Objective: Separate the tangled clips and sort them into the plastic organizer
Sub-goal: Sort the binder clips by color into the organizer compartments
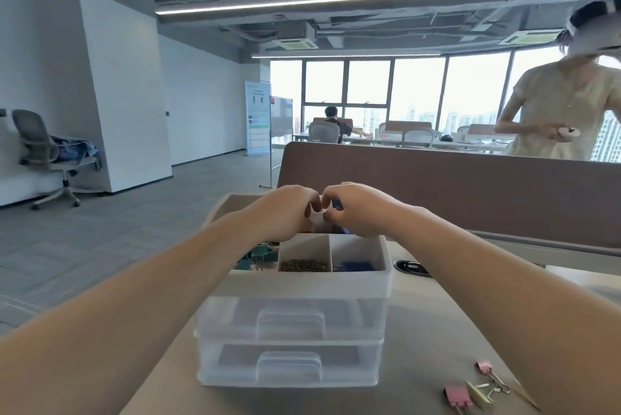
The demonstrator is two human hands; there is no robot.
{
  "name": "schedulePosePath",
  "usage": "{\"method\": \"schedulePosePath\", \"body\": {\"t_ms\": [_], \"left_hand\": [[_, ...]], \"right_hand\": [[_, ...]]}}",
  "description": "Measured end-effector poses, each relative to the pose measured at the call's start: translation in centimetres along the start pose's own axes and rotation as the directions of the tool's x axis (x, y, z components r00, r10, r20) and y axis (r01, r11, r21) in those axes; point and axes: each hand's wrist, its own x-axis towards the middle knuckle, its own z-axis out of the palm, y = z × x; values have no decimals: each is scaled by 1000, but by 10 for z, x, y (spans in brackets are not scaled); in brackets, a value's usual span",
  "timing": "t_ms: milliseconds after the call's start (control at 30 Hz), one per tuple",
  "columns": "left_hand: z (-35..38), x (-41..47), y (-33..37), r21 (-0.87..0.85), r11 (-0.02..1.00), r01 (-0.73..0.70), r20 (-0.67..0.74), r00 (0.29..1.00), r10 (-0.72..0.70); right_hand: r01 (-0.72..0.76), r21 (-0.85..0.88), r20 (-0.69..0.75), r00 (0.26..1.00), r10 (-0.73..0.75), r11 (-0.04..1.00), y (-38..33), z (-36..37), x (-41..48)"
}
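desk [437,330], far edge (hands [285,211] [361,211] on clips [336,203])

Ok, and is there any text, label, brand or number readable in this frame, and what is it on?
Nothing here can be read for certain.
Standing banner: printed lines, too small and blurred to read.
Whiteboard: a red mark at its top corner, unreadable.
Plastic organizer: no label visible.
Loose clips: no print visible.

Bare forearms [174,280]; bare hands [285,213]
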Motion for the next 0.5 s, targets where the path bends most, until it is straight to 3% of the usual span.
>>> {"method": "schedulePosePath", "body": {"t_ms": [200, 500], "left_hand": [[-1, 0, 1, 38, 999, -33, -106, 994, 37], [-12, -18, 33, -84, 989, -122, -210, 972, 102]], "right_hand": [[-24, 74, -42, 999, 27, 997, 1, -6, -5], [-48, 139, -62, 996, 57, 989, 11, -21, -28]]}}
